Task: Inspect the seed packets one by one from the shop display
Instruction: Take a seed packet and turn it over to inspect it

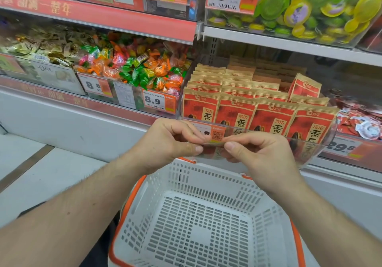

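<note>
Seed packets (235,114) stand upright in a clear plastic bin (322,142) on a shop shelf — red and kraft-brown, long axis vertical, printed faces toward the camera, packed in rows running back into the shelf. One packet behind the front row leans tilted at the bin's right rear.

Setting: grey-white metal shelving with red price strips along the edges; pale floor to the left of the bin.

Both hands meet at the bin's front wall, just left of its middle, over an orange price label (217,135). Left hand (165,140) has fingers curled, thumb and forefinger pinched together at the label's edge. Right hand (256,153) is likewise curled, thumb tip against forefinger, pinching at the same spot. Whether they grip the label or the bin's lip — cannot tell.

Left of the bin: a clear tray of wrapped candies (134,68), green, orange and pink, then a box of gold-wrapped sweets (37,43). Above the bin: a clear case of green and yellow discs (310,8). Right of it, red and white sachets (359,122).

Below the bin, a white slotted basket (198,215) with orange trim.
</note>
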